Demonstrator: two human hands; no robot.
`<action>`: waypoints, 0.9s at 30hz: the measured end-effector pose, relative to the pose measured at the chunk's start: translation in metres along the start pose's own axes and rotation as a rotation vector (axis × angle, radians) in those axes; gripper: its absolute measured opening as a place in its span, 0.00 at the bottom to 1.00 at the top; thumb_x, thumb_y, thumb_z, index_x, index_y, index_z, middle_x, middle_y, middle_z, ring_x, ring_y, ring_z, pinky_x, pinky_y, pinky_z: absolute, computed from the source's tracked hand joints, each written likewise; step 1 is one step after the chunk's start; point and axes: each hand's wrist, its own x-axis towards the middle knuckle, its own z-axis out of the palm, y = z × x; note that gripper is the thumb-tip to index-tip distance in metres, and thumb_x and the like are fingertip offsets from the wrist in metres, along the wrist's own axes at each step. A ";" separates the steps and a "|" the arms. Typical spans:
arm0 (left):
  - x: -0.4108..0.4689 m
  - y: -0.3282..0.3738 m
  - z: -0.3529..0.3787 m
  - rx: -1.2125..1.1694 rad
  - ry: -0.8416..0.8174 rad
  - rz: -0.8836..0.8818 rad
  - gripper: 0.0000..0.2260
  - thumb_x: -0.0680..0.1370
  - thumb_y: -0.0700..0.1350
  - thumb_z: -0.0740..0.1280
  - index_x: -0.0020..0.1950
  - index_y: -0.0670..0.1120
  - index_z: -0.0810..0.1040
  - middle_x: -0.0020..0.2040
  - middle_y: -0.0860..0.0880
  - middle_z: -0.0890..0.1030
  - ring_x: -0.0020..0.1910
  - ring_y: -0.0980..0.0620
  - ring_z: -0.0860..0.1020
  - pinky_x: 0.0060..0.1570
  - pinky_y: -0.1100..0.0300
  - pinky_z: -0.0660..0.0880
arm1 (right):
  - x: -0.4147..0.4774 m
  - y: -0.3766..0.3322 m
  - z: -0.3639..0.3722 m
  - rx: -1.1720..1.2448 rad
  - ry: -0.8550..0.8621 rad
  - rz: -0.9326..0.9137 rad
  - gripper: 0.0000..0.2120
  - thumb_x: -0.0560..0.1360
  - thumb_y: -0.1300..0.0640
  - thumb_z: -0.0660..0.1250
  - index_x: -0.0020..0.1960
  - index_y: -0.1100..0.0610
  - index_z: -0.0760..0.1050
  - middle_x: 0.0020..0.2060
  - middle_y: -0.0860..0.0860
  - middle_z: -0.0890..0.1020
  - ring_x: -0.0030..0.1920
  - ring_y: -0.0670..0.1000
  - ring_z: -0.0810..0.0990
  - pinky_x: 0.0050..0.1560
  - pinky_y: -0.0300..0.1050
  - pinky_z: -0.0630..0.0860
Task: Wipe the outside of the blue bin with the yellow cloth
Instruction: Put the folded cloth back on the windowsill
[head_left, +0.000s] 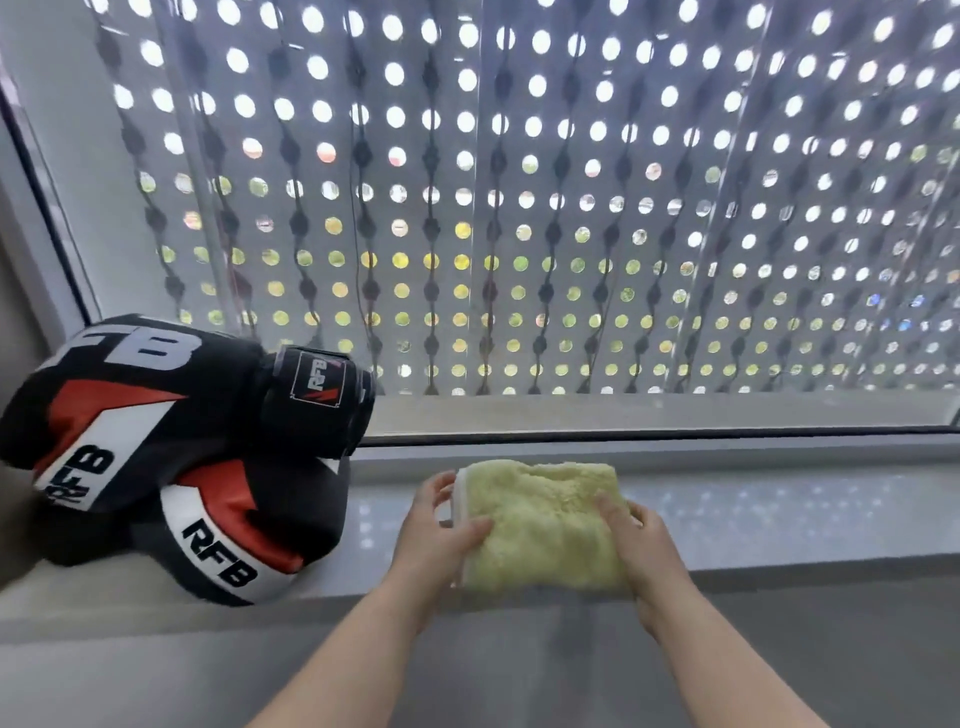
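A folded, fluffy yellow cloth (543, 525) lies on the white windowsill (779, 519), just right of centre. My left hand (439, 530) grips its left edge, thumb on top and fingers curled behind the white hem. My right hand (641, 540) holds its right edge, fingers pressing into the pile. Both forearms reach in from the bottom of the view. No blue bin is in view.
Two black, red and white boxing gloves (171, 457) marked RFB are stacked on the sill at the left, close to my left hand. Behind the sill stands a window (519, 208) with a perforated screen outside. A grey ledge (156, 665) runs below the sill.
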 end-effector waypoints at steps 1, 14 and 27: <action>0.012 -0.001 0.006 0.077 -0.001 0.025 0.24 0.73 0.40 0.66 0.66 0.52 0.63 0.62 0.52 0.67 0.50 0.53 0.74 0.42 0.61 0.74 | 0.012 -0.003 0.000 -0.059 0.057 -0.037 0.27 0.74 0.49 0.64 0.67 0.59 0.60 0.59 0.55 0.72 0.57 0.56 0.73 0.57 0.50 0.70; 0.087 -0.055 0.045 0.513 -0.128 0.160 0.24 0.79 0.42 0.54 0.72 0.42 0.49 0.76 0.46 0.48 0.74 0.52 0.47 0.65 0.68 0.44 | 0.060 0.023 0.012 -0.811 0.205 -0.136 0.22 0.79 0.53 0.50 0.71 0.56 0.52 0.72 0.51 0.60 0.70 0.52 0.58 0.70 0.49 0.48; 0.077 -0.049 0.038 0.460 -0.022 0.158 0.22 0.77 0.42 0.59 0.70 0.40 0.58 0.72 0.42 0.61 0.72 0.47 0.58 0.69 0.59 0.53 | 0.053 0.014 0.002 -0.802 0.299 -0.147 0.24 0.77 0.50 0.55 0.70 0.58 0.56 0.70 0.55 0.63 0.69 0.55 0.61 0.66 0.46 0.56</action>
